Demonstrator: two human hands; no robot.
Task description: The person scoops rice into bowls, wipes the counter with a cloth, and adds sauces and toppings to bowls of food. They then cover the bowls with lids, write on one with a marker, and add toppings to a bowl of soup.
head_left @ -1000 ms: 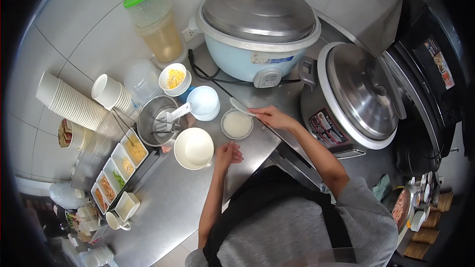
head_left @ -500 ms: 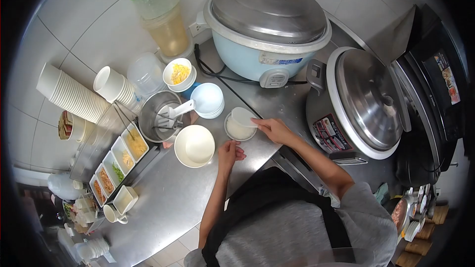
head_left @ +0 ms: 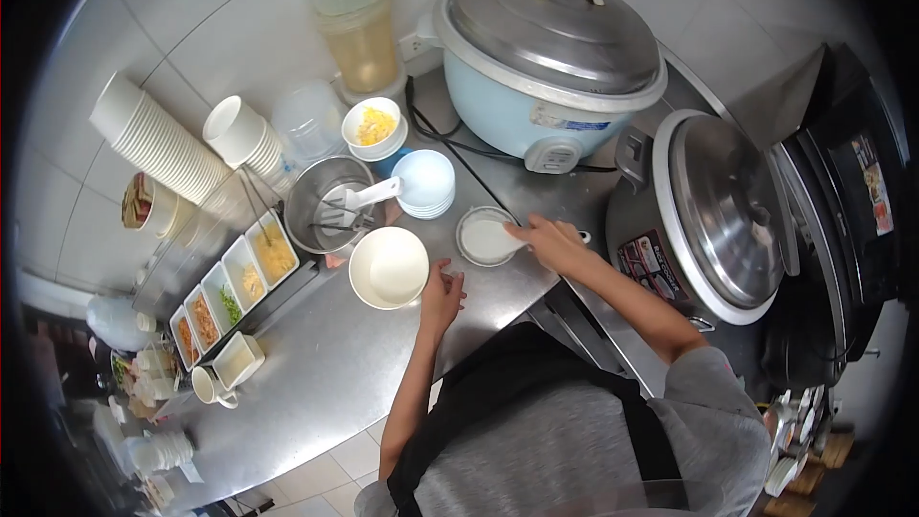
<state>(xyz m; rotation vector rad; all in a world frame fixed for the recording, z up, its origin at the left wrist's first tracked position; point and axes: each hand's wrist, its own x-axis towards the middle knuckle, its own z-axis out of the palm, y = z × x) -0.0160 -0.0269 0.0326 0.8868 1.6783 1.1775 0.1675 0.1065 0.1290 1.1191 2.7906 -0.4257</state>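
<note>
My right hand (head_left: 555,243) is closed on a white rice paddle (head_left: 490,238), its handle end showing past my fingers. The paddle's blade lies over a small round bowl (head_left: 468,254) on the steel counter, covering much of its inside. My left hand (head_left: 442,297) is beside the right rim of a large cream bowl (head_left: 389,268), fingers loosely bent and apart, holding nothing. Behind the two bowls stands a stack of pale blue bowls (head_left: 426,182).
A steel pot (head_left: 330,206) holds white-handled utensils. Topping trays (head_left: 230,302) and stacked paper cups (head_left: 158,139) line the left. Yellow pieces fill a white bowl (head_left: 375,129). A blue rice cooker (head_left: 550,77) and a dark one (head_left: 708,220) flank the right side.
The paddle has come down from a tilted position to lie flatter over the small bowl. My left hand has moved closer to the cream bowl. The camera view has shifted slightly.
</note>
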